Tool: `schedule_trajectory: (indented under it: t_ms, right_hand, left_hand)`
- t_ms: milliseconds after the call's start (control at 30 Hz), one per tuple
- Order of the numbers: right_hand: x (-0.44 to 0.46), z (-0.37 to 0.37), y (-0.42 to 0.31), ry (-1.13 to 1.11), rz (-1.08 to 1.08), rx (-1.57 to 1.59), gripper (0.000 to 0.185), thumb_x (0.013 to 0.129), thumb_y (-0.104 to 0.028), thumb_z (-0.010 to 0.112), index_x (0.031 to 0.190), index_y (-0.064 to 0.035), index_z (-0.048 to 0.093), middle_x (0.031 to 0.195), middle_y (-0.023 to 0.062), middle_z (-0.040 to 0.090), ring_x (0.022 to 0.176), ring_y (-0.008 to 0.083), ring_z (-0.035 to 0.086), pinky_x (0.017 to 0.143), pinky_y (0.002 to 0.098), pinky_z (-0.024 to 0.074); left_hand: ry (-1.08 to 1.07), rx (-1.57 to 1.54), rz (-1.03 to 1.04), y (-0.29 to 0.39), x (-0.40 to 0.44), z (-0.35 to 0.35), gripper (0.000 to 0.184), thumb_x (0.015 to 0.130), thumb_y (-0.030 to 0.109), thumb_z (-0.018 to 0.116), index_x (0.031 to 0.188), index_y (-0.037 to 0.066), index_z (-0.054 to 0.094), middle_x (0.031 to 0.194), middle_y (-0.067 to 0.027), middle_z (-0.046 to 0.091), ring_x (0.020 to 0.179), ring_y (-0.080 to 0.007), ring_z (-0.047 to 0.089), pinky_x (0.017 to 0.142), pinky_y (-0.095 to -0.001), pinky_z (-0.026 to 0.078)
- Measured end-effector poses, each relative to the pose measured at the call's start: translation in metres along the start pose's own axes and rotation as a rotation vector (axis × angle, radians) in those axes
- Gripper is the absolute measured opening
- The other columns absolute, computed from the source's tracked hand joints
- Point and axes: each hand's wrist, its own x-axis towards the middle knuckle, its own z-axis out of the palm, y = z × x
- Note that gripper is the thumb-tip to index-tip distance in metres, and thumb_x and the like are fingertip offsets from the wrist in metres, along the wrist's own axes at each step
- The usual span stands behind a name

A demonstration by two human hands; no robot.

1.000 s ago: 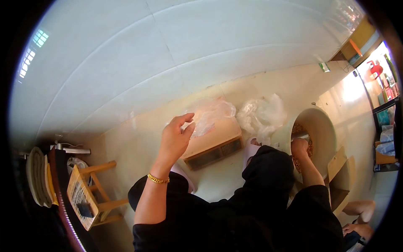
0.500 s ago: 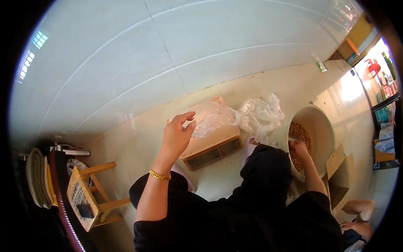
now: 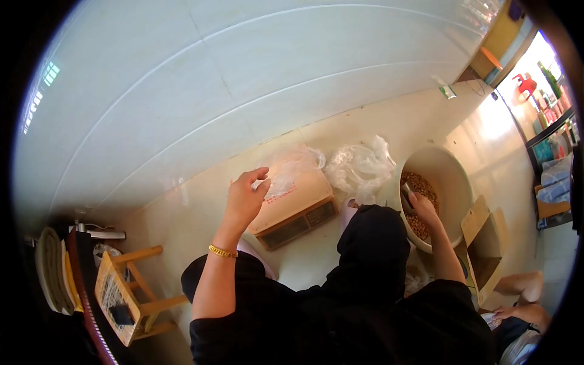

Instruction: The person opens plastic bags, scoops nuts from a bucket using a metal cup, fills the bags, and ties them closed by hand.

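Gripping a metal scoop (image 3: 406, 199) inside the bucket (image 3: 453, 198), the right hand (image 3: 424, 210) wraps its fingers around the near end, the best hold; it looks stiff, light. Left of the bucket, the left hand's (image 3: 245, 198) fingers curl by a filmy bag (image 3: 295, 171); pinching or not, I can't tell.

- Glossy cream tiled floor (image 3: 404, 118): bearing surface.
- Tan rectangular box (image 3: 301, 204), dark side panel.
- Crumpled clear plastic bag (image 3: 362, 167), near box.
- Deep round cream tub (image 3: 453, 194).
- Open brown carton (image 3: 483, 267).
- Light wooden stool (image 3: 115, 283).
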Motion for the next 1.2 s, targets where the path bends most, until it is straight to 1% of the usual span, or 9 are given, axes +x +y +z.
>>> schedule_trajectory:
  t_ms: [67, 100, 200, 267, 367, 600, 700, 800, 1200]
  right_hand:
    - [0.009, 0.011, -0.014, -0.042, -0.263, 0.492, 0.046, 0.091, -0.035, 0.048, 0.115, 0.0032, 0.055, 0.093, 0.0123, 0.063, 0.08, 0.0238, 0.061, 0.074, 0.0365, 0.0484]
    - [0.018, 0.019, -0.02, -0.043, -0.264, 0.491, 0.046, 0.091, -0.035, 0.048, 0.115, 0.0032, 0.055, 0.093, 0.0123, 0.063, 0.08, 0.0238, 0.061, 0.074, 0.0365, 0.0484]
    - [0.025, 0.037, -0.04, -0.112, -0.474, 0.323, 0.044, 0.084, -0.024, 0.059, 0.115, 0.0059, 0.051, 0.097, 0.018, 0.062, 0.087, 0.0263, 0.06, 0.079, 0.0392, 0.0476]
    - [0.012, 0.039, -0.059, 0.209, -0.467, -0.226, 0.046, 0.073, -0.018, 0.062, 0.11, 0.0076, 0.051, 0.098, 0.0253, 0.061, 0.093, 0.037, 0.059, 0.084, 0.0423, 0.0459]
    - [0.007, 0.038, -0.06, 0.187, -0.47, -0.18, 0.045, 0.068, -0.016, 0.06, 0.106, 0.0081, 0.051, 0.1, 0.0293, 0.059, 0.098, 0.0426, 0.056, 0.086, 0.0442, 0.0447]
    - [0.01, 0.041, -0.073, 0.117, -0.611, -0.221, 0.047, 0.071, -0.017, 0.059, 0.109, 0.0081, 0.05, 0.098, 0.0302, 0.059, 0.095, 0.0427, 0.057, 0.085, 0.0444, 0.0444]
    - [0.015, 0.049, -0.085, 0.052, -0.647, -0.227, 0.044, 0.072, -0.018, 0.059, 0.108, 0.0073, 0.05, 0.097, 0.0308, 0.058, 0.094, 0.0423, 0.057, 0.082, 0.0446, 0.0448]
    - [0.023, 0.063, -0.091, 0.029, -0.795, -0.229, 0.04, 0.074, -0.02, 0.058, 0.105, 0.0044, 0.052, 0.089, 0.0285, 0.061, 0.088, 0.0437, 0.058, 0.078, 0.0464, 0.0452]
    - [0.047, 0.078, -0.108, -0.017, -0.853, -0.039, 0.037, 0.069, -0.016, 0.057, 0.1, 0.0042, 0.055, 0.079, 0.0267, 0.06, 0.079, 0.044, 0.058, 0.072, 0.048, 0.0456]
  left_hand:
    - [-0.011, -0.02, -0.037, 0.008, -0.004, -0.003, 0.031, 0.088, 0.016, 0.059, 0.116, 0.003, 0.059, 0.103, -0.0071, 0.062, 0.073, -0.0092, 0.056, 0.064, -0.0254, 0.05]
    - [-0.019, -0.042, -0.078, 0.011, -0.006, -0.005, 0.031, 0.088, 0.016, 0.058, 0.116, 0.002, 0.059, 0.103, -0.0073, 0.062, 0.074, -0.0092, 0.056, 0.064, -0.0254, 0.05]
    - [0.018, -0.071, -0.084, 0.012, -0.01, -0.009, 0.03, 0.085, 0.015, 0.061, 0.113, 0.005, 0.061, 0.105, -0.0109, 0.064, 0.071, -0.0182, 0.063, 0.067, -0.0287, 0.05]
    - [0.017, -0.064, -0.068, 0.011, -0.014, -0.013, 0.029, 0.085, 0.014, 0.061, 0.113, 0.005, 0.061, 0.105, -0.011, 0.063, 0.071, -0.0178, 0.063, 0.067, -0.0284, 0.05]
    - [0.013, -0.058, -0.03, 0.005, -0.02, -0.014, 0.029, 0.085, 0.013, 0.061, 0.113, 0.005, 0.061, 0.105, -0.0112, 0.063, 0.071, -0.0171, 0.062, 0.066, -0.0281, 0.05]
    - [-0.05, -0.078, -0.111, 0.027, -0.011, -0.009, 0.03, 0.086, 0.013, 0.06, 0.115, 0.006, 0.06, 0.107, -0.0103, 0.063, 0.08, -0.0172, 0.062, 0.067, -0.0278, 0.049]
    - [-0.083, -0.037, -0.029, 0.024, -0.006, -0.002, 0.032, 0.09, 0.016, 0.057, 0.119, 0.004, 0.058, 0.106, -0.0067, 0.062, 0.074, -0.0094, 0.058, 0.065, -0.0251, 0.05]
    - [-0.098, -0.028, -0.01, 0.025, -0.002, 0.006, 0.032, 0.09, 0.016, 0.057, 0.119, 0.004, 0.058, 0.107, -0.0067, 0.062, 0.073, -0.0103, 0.059, 0.066, -0.0253, 0.05]
    - [-0.152, -0.077, 0.074, 0.034, 0.019, 0.05, 0.032, 0.089, 0.015, 0.058, 0.119, 0.004, 0.058, 0.109, -0.0058, 0.061, 0.071, -0.01, 0.059, 0.064, -0.0243, 0.05]
